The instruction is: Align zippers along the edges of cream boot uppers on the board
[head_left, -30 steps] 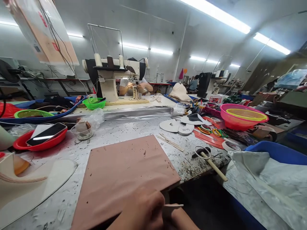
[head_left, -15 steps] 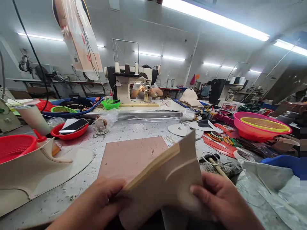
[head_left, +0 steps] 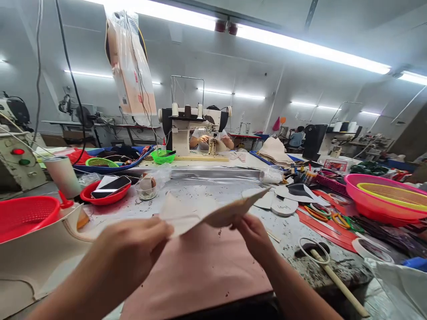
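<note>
- From where I stand, a pale sheet point(head_left: 223, 215), bent and a bit blurred, is held up in the air above the far part of the pink board point(head_left: 200, 280).
- The person's left hand point(head_left: 133, 242) is over the board's left side, fingers point(head_left: 162, 229) clamped on the left end of the sheet.
- The right hand point(head_left: 251, 229) is over the board's right side, fingers point(head_left: 238, 220) pinched together on the sheet's near edge.
- The board lies on a silvery, speckled counter point(head_left: 190, 189).
- Left of the board there's a large pale curved piece point(head_left: 30, 266), with a red basket point(head_left: 30, 211) behind it.
- Farther back on the board's left sit a red dish point(head_left: 105, 199) with a phone point(head_left: 115, 184) in it and a clear cup point(head_left: 147, 191).
- Right of the board lies a wooden-handled tool point(head_left: 340, 282), a white ring point(head_left: 328, 260) across it; a roll of tape point(head_left: 370, 250) is just beyond.
- Behind the tool, farther from the board, are orange-handled scissors point(head_left: 318, 213) and white rounded pieces point(head_left: 284, 207), one with writing I can't make out.
- Well beyond the board stands a sewing machine point(head_left: 182, 138), another person point(head_left: 200, 135) working behind it.
</note>
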`<state>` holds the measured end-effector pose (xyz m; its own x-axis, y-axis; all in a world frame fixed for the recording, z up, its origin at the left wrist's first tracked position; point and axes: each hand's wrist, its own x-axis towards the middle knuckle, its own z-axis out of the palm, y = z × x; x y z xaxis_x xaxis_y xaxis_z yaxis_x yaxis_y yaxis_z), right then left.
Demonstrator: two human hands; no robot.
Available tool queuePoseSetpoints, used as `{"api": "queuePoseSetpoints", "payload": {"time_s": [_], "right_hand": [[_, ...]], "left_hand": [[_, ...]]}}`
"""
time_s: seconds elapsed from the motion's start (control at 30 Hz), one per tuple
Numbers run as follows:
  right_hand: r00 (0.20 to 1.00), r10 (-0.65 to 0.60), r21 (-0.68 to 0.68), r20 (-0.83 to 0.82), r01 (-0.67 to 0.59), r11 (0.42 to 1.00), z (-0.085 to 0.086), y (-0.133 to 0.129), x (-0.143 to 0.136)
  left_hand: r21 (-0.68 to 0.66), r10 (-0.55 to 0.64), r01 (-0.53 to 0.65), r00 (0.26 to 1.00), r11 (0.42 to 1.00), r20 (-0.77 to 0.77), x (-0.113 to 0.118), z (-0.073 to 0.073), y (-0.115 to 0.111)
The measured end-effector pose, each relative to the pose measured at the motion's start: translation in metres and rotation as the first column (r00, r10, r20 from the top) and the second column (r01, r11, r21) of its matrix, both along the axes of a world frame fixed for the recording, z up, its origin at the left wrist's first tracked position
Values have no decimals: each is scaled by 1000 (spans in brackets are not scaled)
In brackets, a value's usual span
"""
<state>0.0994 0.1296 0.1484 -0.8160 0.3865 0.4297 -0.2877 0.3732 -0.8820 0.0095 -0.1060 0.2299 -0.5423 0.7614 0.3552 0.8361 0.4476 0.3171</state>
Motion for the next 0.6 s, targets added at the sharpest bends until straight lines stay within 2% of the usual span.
{"api": "queuePoseSetpoints", "payload": {"time_s": [0.07, 0.1, 0.17, 0.2, 0.23, 0.27, 0.3, 0.33, 0.37, 0.4, 0.47, 0.53, 0.6], "right_hand": [[982, 58, 26, 180, -64, 998, -46, -4, 12], [964, 57, 7, 259, -61, 998, -69, -5, 18], [927, 78, -7, 366, -81, 997, -108, -8, 30], [923, 42, 20, 382, -53, 998, -122, -9, 36], [929, -40, 78, 367, 12, 997, -133, -11, 41], [937, -168, 157, 305, 124, 980, -138, -12, 45], [929, -311, 239, 201, 261, 935, -140, -15, 47], [904, -423, 303, 65, 386, 871, -138, -18, 47], [876, -475, 341, -79, 472, 813, -133, -23, 45], [860, -467, 363, -208, 511, 779, -126, -29, 41], [850, -363, 413, -381, 508, 756, -109, -47, 30], [799, -327, 420, -505, 558, 716, -93, -70, 18], [700, -368, 319, -612, 644, 695, -84, -92, 9]], "left_hand": [[-166, -126, 183, 943, 969, 308, -4, -34, 0], [-187, -123, 225, 889, 956, 440, -8, -53, 2], [-198, -17, 213, 722, 957, 691, -17, -91, 8], [-200, 43, 184, 624, 962, 780, -21, -109, 12], [-199, 86, 156, 536, 967, 840, -25, -125, 15], [-201, 112, 140, 479, 969, 871, -28, -138, 19], [-208, 129, 126, 458, 970, 879, -30, -149, 21], [-223, 143, 118, 472, 968, 870, -31, -158, 23], [-245, 155, 111, 515, 963, 843, -32, -163, 25], [-269, 166, 101, 568, 958, 806, -32, -167, 26], [-297, 173, 87, 647, 951, 742, -34, -169, 26], [-311, 180, 78, 674, 947, 717, -35, -168, 25], [-317, 192, 68, 669, 946, 718, -37, -166, 24]]}}
